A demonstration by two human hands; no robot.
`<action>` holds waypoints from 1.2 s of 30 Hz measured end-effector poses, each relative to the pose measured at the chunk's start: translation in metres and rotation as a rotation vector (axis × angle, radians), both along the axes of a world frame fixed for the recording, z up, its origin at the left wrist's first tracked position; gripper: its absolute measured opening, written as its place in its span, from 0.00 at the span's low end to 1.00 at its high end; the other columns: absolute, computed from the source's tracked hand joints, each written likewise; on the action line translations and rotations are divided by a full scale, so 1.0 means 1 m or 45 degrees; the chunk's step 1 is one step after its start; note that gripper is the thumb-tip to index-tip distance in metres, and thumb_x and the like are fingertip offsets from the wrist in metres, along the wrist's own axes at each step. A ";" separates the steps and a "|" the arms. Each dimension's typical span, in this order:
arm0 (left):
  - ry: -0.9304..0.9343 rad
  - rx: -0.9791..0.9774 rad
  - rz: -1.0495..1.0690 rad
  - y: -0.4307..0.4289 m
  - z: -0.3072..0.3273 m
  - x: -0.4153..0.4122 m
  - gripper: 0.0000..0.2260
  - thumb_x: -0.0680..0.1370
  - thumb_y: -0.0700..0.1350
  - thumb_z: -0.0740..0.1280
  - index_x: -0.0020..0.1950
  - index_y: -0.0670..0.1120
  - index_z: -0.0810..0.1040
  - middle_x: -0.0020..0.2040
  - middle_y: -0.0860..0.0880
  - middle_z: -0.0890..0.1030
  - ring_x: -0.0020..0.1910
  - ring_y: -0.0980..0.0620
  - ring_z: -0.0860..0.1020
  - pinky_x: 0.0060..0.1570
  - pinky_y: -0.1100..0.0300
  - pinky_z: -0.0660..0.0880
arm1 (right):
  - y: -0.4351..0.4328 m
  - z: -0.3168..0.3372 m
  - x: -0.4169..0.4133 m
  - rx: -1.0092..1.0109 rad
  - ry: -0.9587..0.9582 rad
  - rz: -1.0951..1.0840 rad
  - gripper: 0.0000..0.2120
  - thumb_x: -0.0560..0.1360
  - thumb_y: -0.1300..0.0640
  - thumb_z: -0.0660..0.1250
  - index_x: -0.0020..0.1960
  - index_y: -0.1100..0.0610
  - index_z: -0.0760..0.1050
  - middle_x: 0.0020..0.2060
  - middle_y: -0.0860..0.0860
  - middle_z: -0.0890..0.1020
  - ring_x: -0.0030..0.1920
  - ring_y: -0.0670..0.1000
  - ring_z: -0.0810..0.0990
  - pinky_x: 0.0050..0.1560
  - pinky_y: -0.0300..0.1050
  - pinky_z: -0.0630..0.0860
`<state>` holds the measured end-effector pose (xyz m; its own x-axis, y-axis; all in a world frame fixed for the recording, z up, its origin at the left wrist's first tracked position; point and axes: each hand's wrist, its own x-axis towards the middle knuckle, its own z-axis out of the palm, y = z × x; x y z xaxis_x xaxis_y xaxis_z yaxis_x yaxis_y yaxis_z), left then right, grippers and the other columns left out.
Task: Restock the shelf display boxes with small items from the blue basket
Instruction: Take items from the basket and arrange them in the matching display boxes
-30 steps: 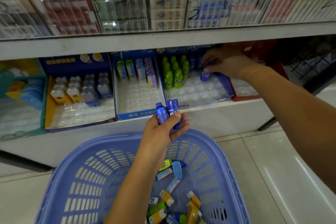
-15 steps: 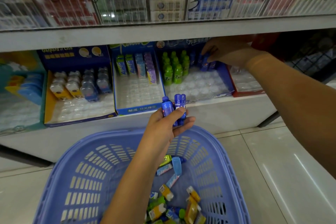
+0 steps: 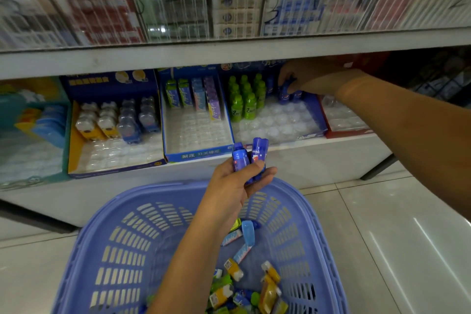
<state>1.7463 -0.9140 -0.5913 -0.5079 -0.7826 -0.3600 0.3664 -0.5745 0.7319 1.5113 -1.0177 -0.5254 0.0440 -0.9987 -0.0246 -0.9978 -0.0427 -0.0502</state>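
Left hand (image 3: 235,186) grips blue bottles (image 3: 251,158) over basket (image 3: 107,250); right hand (image 3: 309,79) pinches blue bottle (image 3: 285,92) at display box (image 3: 319,122) back-right corner.

Upper shelf packs (image 3: 229,0) blurred; blue basket (image 3: 107,250) cut off below

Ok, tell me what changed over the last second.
The right hand carried its small blue bottle from the tray's front toward the back row of the display box, beside the green bottles. The left hand keeps holding blue bottles over the blue basket.
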 end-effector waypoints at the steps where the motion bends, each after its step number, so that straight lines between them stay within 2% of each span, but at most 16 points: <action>1: -0.005 -0.028 -0.001 0.002 0.000 0.002 0.07 0.77 0.35 0.65 0.53 0.39 0.78 0.44 0.44 0.84 0.47 0.46 0.84 0.42 0.64 0.80 | 0.001 0.001 -0.001 -0.027 0.003 -0.016 0.16 0.76 0.60 0.64 0.63 0.57 0.74 0.63 0.58 0.75 0.63 0.58 0.72 0.64 0.49 0.69; 3: -0.028 -0.097 0.023 0.006 0.000 0.006 0.07 0.76 0.35 0.66 0.53 0.42 0.78 0.45 0.45 0.84 0.48 0.47 0.84 0.44 0.64 0.79 | 0.013 0.000 0.010 -0.115 -0.045 -0.103 0.17 0.77 0.59 0.63 0.65 0.58 0.73 0.64 0.57 0.74 0.65 0.58 0.71 0.65 0.47 0.66; 4: -0.046 -0.133 0.057 0.008 -0.001 0.008 0.08 0.75 0.35 0.67 0.52 0.44 0.79 0.45 0.46 0.84 0.48 0.47 0.84 0.44 0.64 0.79 | 0.024 0.004 0.021 -0.174 -0.147 -0.128 0.16 0.76 0.61 0.64 0.63 0.59 0.75 0.62 0.58 0.76 0.62 0.58 0.73 0.61 0.42 0.67; 6: -0.094 -0.208 0.132 0.012 -0.001 0.011 0.11 0.74 0.33 0.68 0.51 0.47 0.79 0.45 0.48 0.84 0.47 0.48 0.83 0.44 0.64 0.79 | 0.048 0.004 0.046 -0.231 -0.498 -0.121 0.11 0.74 0.63 0.67 0.55 0.62 0.79 0.50 0.58 0.82 0.48 0.54 0.80 0.47 0.35 0.71; 8: -0.132 -0.273 0.188 0.015 -0.001 0.010 0.12 0.73 0.33 0.69 0.51 0.48 0.79 0.47 0.46 0.83 0.47 0.47 0.82 0.44 0.63 0.80 | 0.078 0.009 0.067 -0.064 -0.925 -0.095 0.08 0.73 0.61 0.70 0.51 0.61 0.80 0.40 0.55 0.83 0.36 0.49 0.80 0.39 0.33 0.76; 10: -0.169 -0.324 0.205 0.019 0.002 0.010 0.11 0.72 0.34 0.71 0.51 0.48 0.80 0.47 0.45 0.83 0.47 0.46 0.81 0.44 0.61 0.80 | 0.102 0.014 0.078 0.208 -1.202 -0.034 0.09 0.72 0.58 0.71 0.52 0.56 0.80 0.42 0.50 0.83 0.36 0.45 0.81 0.40 0.36 0.79; 12: -0.376 -0.478 0.215 0.021 0.003 0.011 0.12 0.71 0.38 0.73 0.50 0.50 0.80 0.44 0.47 0.83 0.44 0.50 0.81 0.45 0.60 0.80 | 0.118 0.016 0.084 0.302 -1.126 0.081 0.11 0.70 0.58 0.73 0.53 0.51 0.80 0.46 0.45 0.83 0.41 0.42 0.82 0.46 0.34 0.78; 14: -0.546 -0.638 0.210 0.021 0.005 0.015 0.12 0.69 0.41 0.76 0.48 0.55 0.80 0.42 0.52 0.83 0.40 0.56 0.80 0.42 0.65 0.78 | 0.126 0.016 0.086 0.234 -0.974 0.131 0.10 0.69 0.58 0.74 0.50 0.52 0.81 0.45 0.44 0.84 0.44 0.40 0.81 0.49 0.32 0.77; 18: -0.415 -0.576 0.241 0.021 0.013 0.019 0.11 0.68 0.40 0.76 0.46 0.53 0.82 0.40 0.54 0.85 0.40 0.58 0.82 0.41 0.67 0.78 | 0.135 0.018 0.080 0.277 -0.968 0.064 0.12 0.67 0.58 0.77 0.48 0.51 0.80 0.41 0.48 0.84 0.40 0.42 0.81 0.46 0.34 0.77; 20: -0.347 -0.558 0.255 0.023 0.017 0.017 0.11 0.68 0.39 0.75 0.46 0.52 0.82 0.40 0.54 0.85 0.40 0.58 0.83 0.40 0.68 0.77 | 0.138 0.016 0.079 0.339 -0.957 0.042 0.16 0.66 0.56 0.77 0.50 0.48 0.77 0.39 0.49 0.84 0.36 0.41 0.80 0.43 0.37 0.77; 23: -0.260 -0.526 0.262 0.025 0.019 0.014 0.10 0.70 0.40 0.74 0.49 0.50 0.81 0.43 0.51 0.86 0.45 0.54 0.84 0.45 0.66 0.79 | 0.141 0.011 0.081 0.380 -1.071 0.028 0.20 0.67 0.57 0.76 0.55 0.47 0.73 0.40 0.48 0.82 0.36 0.45 0.81 0.43 0.41 0.78; 25: -0.266 -0.489 0.235 0.024 0.018 0.014 0.09 0.72 0.41 0.73 0.51 0.50 0.81 0.44 0.50 0.86 0.46 0.51 0.84 0.46 0.63 0.79 | 0.139 0.009 0.080 0.342 -1.152 0.013 0.19 0.69 0.59 0.75 0.57 0.49 0.74 0.42 0.50 0.82 0.35 0.46 0.81 0.42 0.39 0.79; 30: -0.258 -0.450 0.110 0.021 0.015 0.010 0.09 0.72 0.36 0.72 0.47 0.50 0.82 0.45 0.41 0.84 0.45 0.46 0.82 0.43 0.61 0.80 | 0.132 0.005 0.076 0.276 -1.412 -0.099 0.13 0.72 0.60 0.70 0.56 0.56 0.77 0.44 0.57 0.82 0.39 0.52 0.81 0.43 0.40 0.79; 32: -0.314 -0.485 0.164 0.019 0.012 0.008 0.10 0.71 0.36 0.73 0.46 0.50 0.82 0.43 0.42 0.83 0.42 0.49 0.81 0.44 0.59 0.81 | 0.129 0.004 0.075 0.239 -1.410 -0.095 0.12 0.72 0.60 0.70 0.55 0.55 0.79 0.46 0.55 0.82 0.40 0.50 0.82 0.45 0.39 0.80; 36: -0.427 -0.527 0.183 0.013 0.006 0.004 0.09 0.72 0.37 0.73 0.48 0.49 0.82 0.42 0.46 0.82 0.39 0.54 0.79 0.46 0.60 0.81 | 0.118 0.004 0.067 0.126 -1.364 -0.148 0.11 0.68 0.61 0.74 0.50 0.55 0.80 0.41 0.52 0.83 0.38 0.44 0.82 0.40 0.30 0.77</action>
